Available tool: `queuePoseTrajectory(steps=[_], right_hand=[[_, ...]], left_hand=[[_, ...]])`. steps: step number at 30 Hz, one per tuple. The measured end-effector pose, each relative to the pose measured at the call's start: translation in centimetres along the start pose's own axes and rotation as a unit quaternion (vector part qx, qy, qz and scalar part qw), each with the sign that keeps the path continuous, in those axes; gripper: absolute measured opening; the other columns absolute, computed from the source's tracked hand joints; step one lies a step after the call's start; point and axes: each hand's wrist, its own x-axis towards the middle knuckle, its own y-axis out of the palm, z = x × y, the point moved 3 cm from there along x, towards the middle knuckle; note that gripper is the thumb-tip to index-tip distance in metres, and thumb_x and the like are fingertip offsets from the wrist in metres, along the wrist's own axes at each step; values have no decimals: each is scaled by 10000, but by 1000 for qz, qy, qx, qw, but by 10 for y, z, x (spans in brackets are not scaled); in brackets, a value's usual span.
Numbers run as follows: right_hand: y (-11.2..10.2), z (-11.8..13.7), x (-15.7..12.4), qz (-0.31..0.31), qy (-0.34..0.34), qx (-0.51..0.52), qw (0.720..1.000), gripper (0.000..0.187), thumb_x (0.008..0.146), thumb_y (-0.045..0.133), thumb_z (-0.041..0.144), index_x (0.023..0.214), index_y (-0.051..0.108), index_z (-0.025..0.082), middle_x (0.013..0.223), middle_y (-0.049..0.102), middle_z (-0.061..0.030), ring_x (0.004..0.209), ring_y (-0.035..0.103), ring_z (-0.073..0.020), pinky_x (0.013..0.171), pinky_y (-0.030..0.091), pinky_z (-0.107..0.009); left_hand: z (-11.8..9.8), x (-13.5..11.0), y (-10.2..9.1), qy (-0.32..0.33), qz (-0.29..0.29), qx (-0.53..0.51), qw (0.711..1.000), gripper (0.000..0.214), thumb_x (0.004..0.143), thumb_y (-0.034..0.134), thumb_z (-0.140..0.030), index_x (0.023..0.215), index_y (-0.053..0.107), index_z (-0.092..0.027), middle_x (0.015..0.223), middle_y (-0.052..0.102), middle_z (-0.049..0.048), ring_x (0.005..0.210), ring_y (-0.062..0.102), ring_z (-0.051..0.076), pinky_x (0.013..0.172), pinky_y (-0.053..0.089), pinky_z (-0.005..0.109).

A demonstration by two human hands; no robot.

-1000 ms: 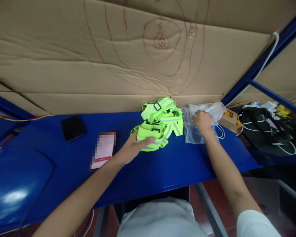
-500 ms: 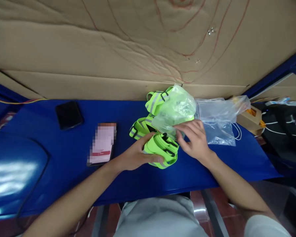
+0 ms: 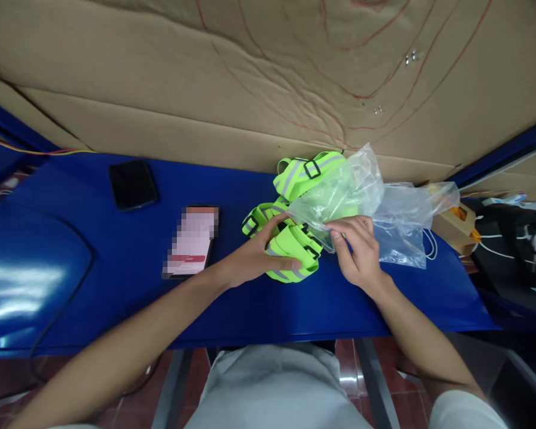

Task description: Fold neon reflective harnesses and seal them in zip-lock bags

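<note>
My left hand [image 3: 259, 257] is closed round a folded bundle of neon-yellow reflective straps [image 3: 290, 253] with black buckles, thumb across its front. A clear plastic bag [image 3: 339, 193] lies just beyond, and my right hand [image 3: 357, 247] pinches its near edge between thumb and fingers. The bag slants toward the bundle; whether any of the bundle is inside its mouth, I cannot tell. More neon straps [image 3: 301, 177] with grey stripes and a black buckle lie behind and partly under the bag. Another strap loop [image 3: 255, 219] sits left of the bag, beside my left fingers.
On the blue table [image 3: 116, 274], a phone with a lit screen [image 3: 193, 241] and a dark flat device [image 3: 133, 185] lie left. Another clear bag [image 3: 399, 232] and a cardboard box [image 3: 453, 229] are right. A cardboard panel [image 3: 205, 101] rises behind. A black bag [image 3: 513, 232] stands far right.
My right fingers have pulled the bag's near edge out toward the strap bundle, uncovering more of the straps behind. My left hand has shifted slightly with the bundle. The camera view has turned a little.
</note>
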Motion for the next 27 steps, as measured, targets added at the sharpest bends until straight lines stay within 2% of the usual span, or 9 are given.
queuePoseTrajectory(steps=[5,7,9,12,14,19,21,24,27], right_hand=[[2,3,1,20,-13,-45,999,285,1001,566,222,1280,620,245,1146,740,-89,1058,692,-254,964,438,-445],[3,4,2,18,-14,-61,998,350,986,609,245,1335,589,250,1204,723,-107,1125,677,-274,974,439,-451],[3,3,2,18,-8,-59,998,334,986,611,215,1315,597,266,1171,737,-88,1088,692,-258,967,441,-441],[4,1,2,21,-2,-70,997,319,993,598,174,1298,620,266,1141,754,-68,1046,707,-236,966,435,-429],[5,0,1,21,-10,-74,997,331,990,606,172,1310,624,256,1152,753,-73,1059,706,-237,965,435,-425],[7,3,0,40,-23,-34,998,381,1002,552,137,1356,602,268,1171,753,-71,1041,711,-227,973,448,-424],[8,5,0,56,-27,-26,998,414,1003,526,110,1380,581,272,1182,750,-68,1034,711,-217,974,450,-422],[7,7,0,50,-34,-33,998,433,992,536,96,1392,556,261,1195,736,-80,1079,696,-222,993,447,-430],[6,7,0,60,-55,-95,992,434,962,609,165,1386,562,242,1241,695,-116,1144,659,-273,979,450,-457]], left_hand=[[3,1,2,-7,42,18,999,675,643,945,-334,1244,674,-192,1220,762,77,1127,714,284,1017,553,402],[2,0,1,14,28,31,999,713,640,948,-335,1280,661,-209,1266,748,70,1163,701,284,1040,540,404],[2,-1,1,18,29,42,999,735,627,954,-333,1283,643,-217,1262,742,63,1162,698,280,1026,545,398],[3,-3,4,-11,51,52,997,690,589,967,-318,1176,623,-204,1111,755,46,1053,723,272,919,585,388],[4,-4,5,-21,43,47,998,712,559,979,-291,1143,581,-206,1074,743,36,1032,724,266,894,592,384],[1,0,-1,5,-22,-11,1000,942,533,992,-249,1349,520,-236,1287,713,73,1203,685,287,992,577,409],[-1,2,-2,14,-8,-22,1000,884,550,991,-260,1338,592,-234,1311,722,75,1227,680,297,1039,558,418],[0,3,-2,5,10,-37,999,688,592,979,-301,1218,711,-201,1231,769,79,1143,722,301,1033,566,430],[2,2,-2,4,6,-42,999,706,588,982,-296,1233,713,-195,1205,781,80,1102,738,295,1017,576,433]])
